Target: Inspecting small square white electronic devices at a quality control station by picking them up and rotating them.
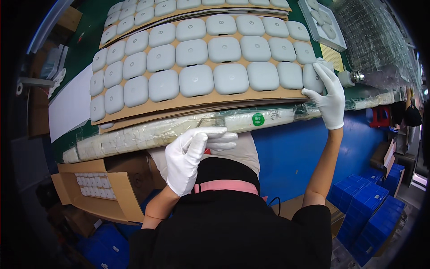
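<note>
White rounded-square plastic cases (230,78), each with a small round mark, lie in rows on a brown cardboard sheet (286,93) on the bench. My right hand (330,95), in a white glove, grips the case (312,78) at the right end of the nearest row. Its thumb is at the near edge and its fingers lie over the far right side. My left hand (190,154), also gloved, hovers before the bench edge near my waist. Its fingers stretch rightward, and nothing shows in it.
A wrapped roll (148,136) runs along the bench's front edge. More cases lie on another sheet (251,10) behind. At the far right are a white tray (321,27) and clear bubble wrap (380,45). An open carton (121,193) stands lower left; blue boxes (363,197) lower right.
</note>
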`<move>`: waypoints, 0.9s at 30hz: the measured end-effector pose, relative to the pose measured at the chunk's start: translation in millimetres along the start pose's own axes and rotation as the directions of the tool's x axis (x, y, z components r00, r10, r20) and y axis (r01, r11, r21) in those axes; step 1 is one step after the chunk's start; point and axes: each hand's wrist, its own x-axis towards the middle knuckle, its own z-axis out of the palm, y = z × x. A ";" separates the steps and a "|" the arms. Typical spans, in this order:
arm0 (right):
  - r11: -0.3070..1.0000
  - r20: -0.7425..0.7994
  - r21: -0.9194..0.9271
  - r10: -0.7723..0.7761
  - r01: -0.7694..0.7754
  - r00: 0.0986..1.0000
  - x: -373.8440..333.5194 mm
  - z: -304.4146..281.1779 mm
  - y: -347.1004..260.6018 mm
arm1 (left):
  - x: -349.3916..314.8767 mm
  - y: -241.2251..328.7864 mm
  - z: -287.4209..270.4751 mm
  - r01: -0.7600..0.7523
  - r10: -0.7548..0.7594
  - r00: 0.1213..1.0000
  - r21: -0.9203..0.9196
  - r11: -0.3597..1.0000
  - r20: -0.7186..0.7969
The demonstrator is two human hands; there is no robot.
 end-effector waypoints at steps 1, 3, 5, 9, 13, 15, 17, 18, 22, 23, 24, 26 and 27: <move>1.000 0.013 0.022 -0.002 0.002 1.000 0.6 -1.0 2.3 | 0.6 -0.8 1.5 -0.007 0.007 1.000 0.000 1.000 -0.006; 0.998 0.038 0.066 -0.005 0.003 0.999 0.9 -2.7 6.9 | 2.2 -2.8 4.4 -0.020 0.020 1.000 0.001 1.000 -0.018; 0.996 0.050 0.087 -0.007 0.002 0.999 0.6 -4.4 10.6 | 4.6 -3.7 7.6 -0.027 0.027 0.999 0.002 1.000 -0.022; 0.982 0.052 0.165 0.085 -0.092 0.995 -2.4 -6.6 14.0 | 9.2 -5.4 13.1 0.011 -0.011 1.000 -0.002 1.000 -0.006; 0.989 0.085 0.140 0.044 -0.056 0.995 -1.0 -12.1 27.3 | 10.4 -6.8 15.5 0.035 -0.034 0.999 0.029 0.999 -0.015; 0.990 0.096 0.132 0.031 -0.044 0.995 -1.4 -13.2 29.5 | 10.9 -7.2 16.7 0.042 -0.042 0.999 0.040 0.998 -0.019; 0.991 0.102 0.129 0.018 -0.031 0.995 -2.0 -13.7 29.8 | 11.6 -7.3 17.8 0.033 -0.033 0.999 0.024 0.999 -0.001; 0.992 0.104 0.127 0.012 -0.025 0.994 -2.4 -13.9 29.7 | 11.9 -7.3 18.1 0.028 -0.028 1.000 0.015 0.999 0.008; 0.996 0.053 0.094 -0.010 0.005 0.999 -1.1 -12.5 20.1 | 10.8 -7.1 15.8 0.033 -0.032 0.999 -0.029 0.999 0.040; 0.997 0.026 0.078 -0.018 0.016 0.999 0.4 -11.4 14.5 | 10.3 -6.9 14.9 0.038 -0.035 0.998 -0.047 0.998 0.053; 0.998 0.000 0.062 -0.027 0.027 1.000 2.3 -10.2 8.5 | 9.9 -6.6 14.2 0.043 -0.038 0.997 -0.065 0.997 0.065; 0.991 0.047 0.050 -0.130 0.127 0.990 10.2 -4.6 -10.7 | 10.7 -5.8 15.2 0.061 -0.055 0.995 -0.070 0.996 0.078; 0.991 0.047 0.050 -0.130 0.127 0.990 13.9 -3.1 -19.5 | 12.4 -4.7 17.2 0.080 -0.073 0.993 -0.075 0.994 0.097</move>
